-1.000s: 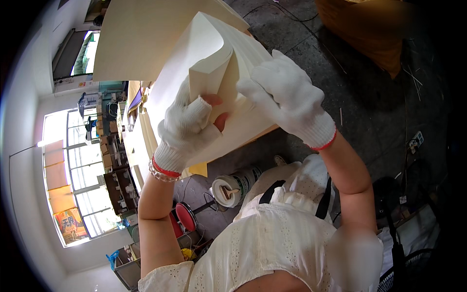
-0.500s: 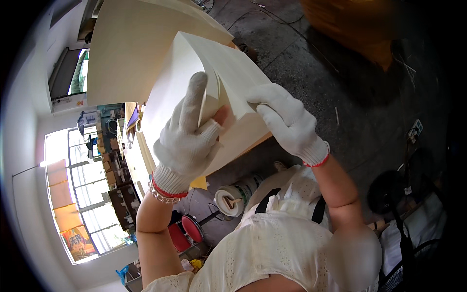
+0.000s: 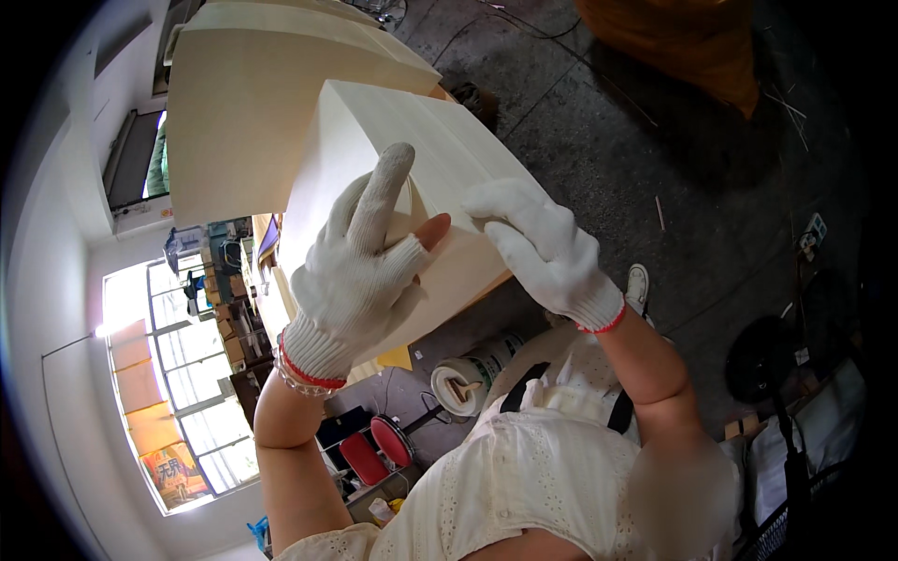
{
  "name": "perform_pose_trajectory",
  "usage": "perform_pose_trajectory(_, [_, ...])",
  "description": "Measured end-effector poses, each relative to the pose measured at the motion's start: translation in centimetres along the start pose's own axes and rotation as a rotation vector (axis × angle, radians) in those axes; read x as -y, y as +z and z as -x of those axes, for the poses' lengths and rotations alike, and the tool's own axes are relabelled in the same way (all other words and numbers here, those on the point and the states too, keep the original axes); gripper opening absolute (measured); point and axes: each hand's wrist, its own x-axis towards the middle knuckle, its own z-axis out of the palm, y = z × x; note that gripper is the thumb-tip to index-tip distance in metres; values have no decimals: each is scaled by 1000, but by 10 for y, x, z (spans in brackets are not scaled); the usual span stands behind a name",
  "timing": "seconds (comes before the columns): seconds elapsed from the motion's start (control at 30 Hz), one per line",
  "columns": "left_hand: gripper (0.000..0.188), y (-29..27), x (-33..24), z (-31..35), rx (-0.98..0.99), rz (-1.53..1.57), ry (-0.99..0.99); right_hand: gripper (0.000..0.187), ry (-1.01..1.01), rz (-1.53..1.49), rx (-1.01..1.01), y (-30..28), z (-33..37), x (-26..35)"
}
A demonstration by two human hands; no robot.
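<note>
A thick stack of large cream sheets (image 3: 426, 117), which look like paper or thin board, lies in front of me. Over its near left part is my left hand (image 3: 351, 257), in a white knitted glove that leaves the thumb tip bare. Its index finger points away and its thumb is spread toward the right; a small curved sheet edge (image 3: 405, 204) shows between them. At the near right corner of the stack, my gloved right hand (image 3: 543, 243) has thumb and fingers pinched on the sheet edges. What lies under the left palm is hidden.
Behind stands another large cream stack (image 3: 271, 112). Below the near edge are a white bucket (image 3: 458, 385) with a brush-like tool and a red stool (image 3: 391, 439). An orange covered heap (image 3: 683, 47) is at the far right, a black fan (image 3: 762, 360) at the near right.
The raised, bent sheets at the near corner have come down flatter onto the stack. My left hand has shifted slightly, its thumb clearer now. The right hand remains at the corner.
</note>
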Motion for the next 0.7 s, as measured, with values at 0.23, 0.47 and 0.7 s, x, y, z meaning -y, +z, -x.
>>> perform_pose_trajectory(0.23, [33, 5, -2, -3, 26, 31, -6, 23, -12, -19, -1, 1, 0, -6])
perform_pose_trajectory(0.47, [33, 3, 0, -1, 19, 43, -1, 22, 35, -15, 6, -1, -1, -3])
perform_pose_trajectory(0.7, [34, 6, -3, -3, 26, 11, -16, 22, 47, -30, -2, 0, 0, -3])
